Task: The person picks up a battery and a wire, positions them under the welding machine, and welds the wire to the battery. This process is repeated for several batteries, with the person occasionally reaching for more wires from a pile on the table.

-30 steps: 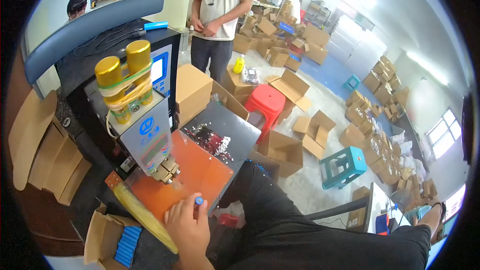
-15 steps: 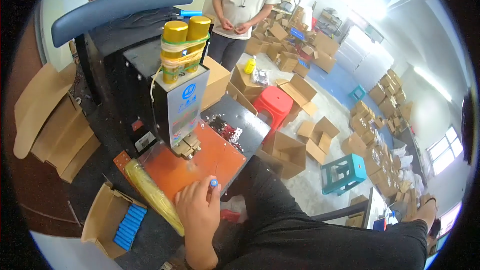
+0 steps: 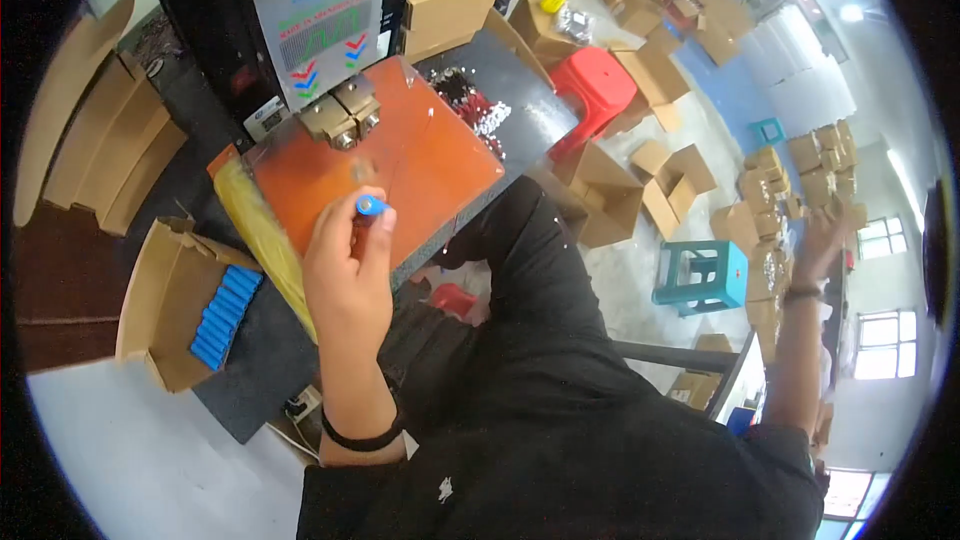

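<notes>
My left hand (image 3: 350, 275) is closed around a blue cylindrical battery cell (image 3: 369, 205), its end sticking up between thumb and forefinger. It is over the near edge of an orange work plate (image 3: 420, 155), just below the brass-coloured head (image 3: 343, 115) of a bench machine (image 3: 315, 20). A thin wire seems to run up the plate near the cell. My right hand (image 3: 824, 235) is stretched far out to the right, fingers apart, with nothing visible in it. More blue cells (image 3: 227, 315) lie in a row in an open cardboard box (image 3: 150, 315) at the left.
A yellow plastic bag (image 3: 260, 230) lies along the plate's left edge. Small dark, red and silvery parts (image 3: 475, 105) are piled on the black bench. Beyond stand a red stool (image 3: 598, 85), a teal stool (image 3: 705, 275) and several open cartons (image 3: 605, 195).
The view has tipped down and come closer to the plate. My right arm has swung up and outward, bringing its hand into clear sight. My left hand still holds the cell.
</notes>
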A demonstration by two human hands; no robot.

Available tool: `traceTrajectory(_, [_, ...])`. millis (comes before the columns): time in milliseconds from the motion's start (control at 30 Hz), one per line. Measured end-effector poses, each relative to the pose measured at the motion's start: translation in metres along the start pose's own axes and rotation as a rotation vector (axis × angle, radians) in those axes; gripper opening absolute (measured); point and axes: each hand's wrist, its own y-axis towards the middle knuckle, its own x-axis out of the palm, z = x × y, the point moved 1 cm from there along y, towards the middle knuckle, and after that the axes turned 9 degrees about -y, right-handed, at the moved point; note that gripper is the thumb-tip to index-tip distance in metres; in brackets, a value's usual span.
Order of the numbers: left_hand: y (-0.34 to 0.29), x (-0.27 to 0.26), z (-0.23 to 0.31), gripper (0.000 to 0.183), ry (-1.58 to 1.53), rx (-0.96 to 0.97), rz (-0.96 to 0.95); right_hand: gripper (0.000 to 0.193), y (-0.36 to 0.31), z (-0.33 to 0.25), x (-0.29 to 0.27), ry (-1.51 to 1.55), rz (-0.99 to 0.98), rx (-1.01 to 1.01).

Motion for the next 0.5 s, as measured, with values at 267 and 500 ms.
traceTrajectory(267, [0.004, -0.006, 0.0, 0.02, -0.003, 0.004, -0.029, 0.025, -0.078, -0.405, 0.123, 1.174, -0.661, -0.368])
traceTrajectory(500, [0.005, 0.007, 0.01, 0.022, 0.274, 0.149, 0.011, 0.025, -0.058, -0.461, 0.166, 1.16, -0.577, -0.726])
